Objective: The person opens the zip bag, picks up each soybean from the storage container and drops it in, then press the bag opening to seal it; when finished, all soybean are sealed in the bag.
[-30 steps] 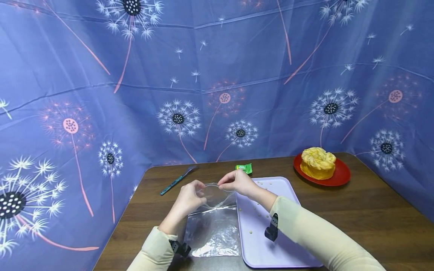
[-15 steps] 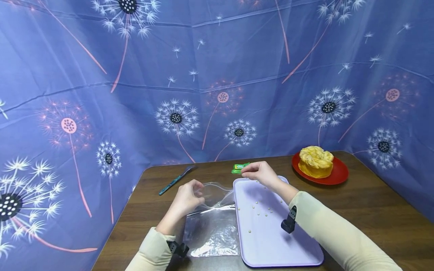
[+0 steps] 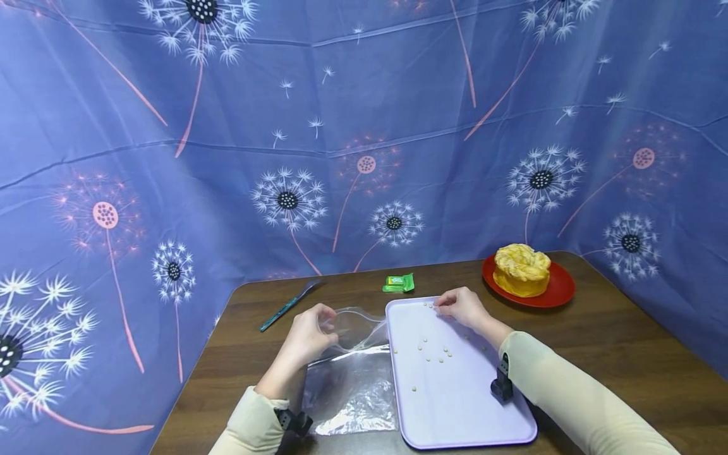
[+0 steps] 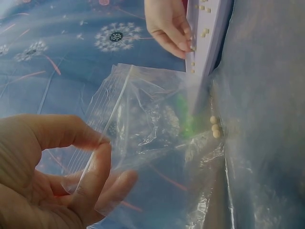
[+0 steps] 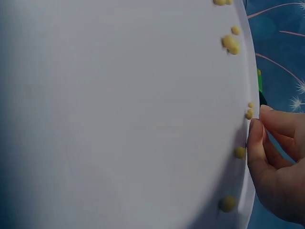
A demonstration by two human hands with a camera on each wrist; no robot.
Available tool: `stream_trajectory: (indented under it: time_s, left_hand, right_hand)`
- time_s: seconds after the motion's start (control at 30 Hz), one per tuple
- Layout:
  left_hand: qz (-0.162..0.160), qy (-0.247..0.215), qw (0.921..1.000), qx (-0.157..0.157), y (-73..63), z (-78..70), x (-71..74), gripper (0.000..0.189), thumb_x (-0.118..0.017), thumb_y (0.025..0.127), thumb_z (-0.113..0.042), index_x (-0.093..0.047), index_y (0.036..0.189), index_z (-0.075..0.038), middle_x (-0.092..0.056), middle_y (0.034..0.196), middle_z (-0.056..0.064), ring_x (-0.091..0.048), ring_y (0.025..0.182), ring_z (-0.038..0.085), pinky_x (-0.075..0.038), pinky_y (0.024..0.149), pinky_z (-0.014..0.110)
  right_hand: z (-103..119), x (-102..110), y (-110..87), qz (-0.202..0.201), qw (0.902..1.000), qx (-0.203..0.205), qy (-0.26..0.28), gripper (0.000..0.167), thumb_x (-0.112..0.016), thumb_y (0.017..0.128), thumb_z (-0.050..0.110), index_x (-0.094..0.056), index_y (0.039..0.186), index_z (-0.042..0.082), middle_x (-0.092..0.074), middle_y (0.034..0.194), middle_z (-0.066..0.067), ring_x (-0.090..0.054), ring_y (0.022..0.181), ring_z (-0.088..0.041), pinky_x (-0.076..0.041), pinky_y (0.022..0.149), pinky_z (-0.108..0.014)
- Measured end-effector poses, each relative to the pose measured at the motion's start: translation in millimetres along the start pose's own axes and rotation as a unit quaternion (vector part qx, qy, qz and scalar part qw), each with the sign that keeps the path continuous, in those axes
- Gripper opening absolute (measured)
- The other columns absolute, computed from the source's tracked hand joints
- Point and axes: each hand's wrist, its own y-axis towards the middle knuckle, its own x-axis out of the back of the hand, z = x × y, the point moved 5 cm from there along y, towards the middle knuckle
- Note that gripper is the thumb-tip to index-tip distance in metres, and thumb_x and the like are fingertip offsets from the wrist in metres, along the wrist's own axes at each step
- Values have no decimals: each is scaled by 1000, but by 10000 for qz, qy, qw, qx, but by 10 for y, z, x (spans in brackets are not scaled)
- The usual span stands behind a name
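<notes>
My left hand [image 3: 309, 332] pinches the rim of a clear zip bag [image 3: 352, 385] between thumb and forefinger, its mouth gaping. The bag lies flat toward me, and three pale yellow soybeans [image 4: 216, 128] show through its plastic in the left wrist view. Over the far edge of the lilac tray [image 3: 455, 404], my right hand [image 3: 465, 308] has thumb and forefinger bent toward each other, right beside small soybeans [image 5: 249, 114]. I cannot tell whether a bean is between those fingertips. Several more soybeans [image 3: 446, 349] are scattered over the tray.
A fork [image 3: 288, 306] with a teal handle lies at the back left. A green wrapped packet [image 3: 399, 283] sits behind the tray. At the back right, a red plate [image 3: 563, 287] holds a yellow cake-like bread [image 3: 521, 272]. A patterned blue cloth [image 3: 364, 126] hangs behind the table.
My right hand has let go of the bag's rim and moved right, to the tray's far edge. The left hand keeps its hold on the bag. The view has shifted slightly.
</notes>
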Motion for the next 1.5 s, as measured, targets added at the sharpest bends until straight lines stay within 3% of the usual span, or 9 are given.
stream_trajectory:
  time_s: [0.17, 0.53, 0.67, 0.8, 0.93, 1.1, 1.2, 1.5]
  left_hand:
    - [-8, 57, 10000, -22, -6, 13, 0, 38, -75, 67, 6, -67, 105, 3, -74, 104, 18, -73, 88, 28, -59, 79, 44]
    - [12, 57, 10000, -16, -5, 30, -1, 38, -76, 68, 6, -67, 105, 3, -74, 105, 19, -73, 89, 30, -59, 80, 45]
    - [14, 63, 9999, -91, -2, 29, -4, 38, -76, 68, 5, -67, 105, 3, -74, 104, 19, -73, 88, 30, -59, 80, 44]
    - [34, 68, 9999, -133, -5, 25, -2, 38, -76, 68, 5, -67, 105, 4, -73, 105, 20, -73, 88, 30, -59, 80, 45]
    - [19, 60, 9999, -132, -9, 15, 7, 38, -75, 68, 6, -67, 105, 4, -73, 105, 22, -73, 88, 29, -59, 79, 44]
    - [-13, 65, 9999, -144, -6, -7, 13, 39, -76, 67, 6, -67, 104, 3, -74, 102, 19, -73, 87, 28, -59, 77, 42]
    - [21, 71, 9999, -129, -6, -14, 10, 39, -76, 66, 6, -67, 104, 3, -74, 102, 19, -73, 86, 28, -59, 77, 41]
    - [71, 87, 9999, -1, 4, -10, -4, 40, -75, 68, 5, -67, 106, 3, -73, 105, 20, -73, 90, 29, -59, 78, 42]
  right_hand:
    - [23, -8, -54, -92, 9996, 59, -257, 6, -83, 81, 2, -80, 87, 4, -76, 90, -9, -61, 75, -15, -52, 63, -29]
    - [59, -42, -34, -182, 9960, 407, -774, 6, -81, 80, 2, -77, 77, 6, -72, 77, -1, -55, 72, -16, -46, 65, -31]
    - [29, -53, -30, -175, 9978, 197, -602, 5, -80, 82, 4, -77, 78, 5, -72, 77, -2, -56, 70, -15, -47, 64, -30]
    - [60, -57, -13, -165, 9998, -112, -85, 3, -80, 83, 6, -79, 84, 4, -72, 80, -3, -60, 66, -12, -51, 60, -27]
    - [311, -78, 14, 10, 9983, -21, 576, 10, -79, 86, 8, -79, 92, 0, -74, 86, -5, -63, 70, -10, -55, 64, -27]
    - [822, -168, -2, 363, 9913, 557, 1137, 12, -76, 87, 3, -77, 95, -6, -74, 86, -7, -62, 73, -9, -55, 67, -25]
    - [1078, -282, -34, 628, 9859, 694, 1385, 10, -76, 88, 2, -77, 95, -5, -74, 85, -4, -63, 74, -8, -56, 70, -26]
    - [1610, -601, -149, 1165, 9758, 1374, 1237, 5, -79, 87, 7, -80, 91, 5, -74, 88, 0, -64, 80, -11, -53, 70, -26]
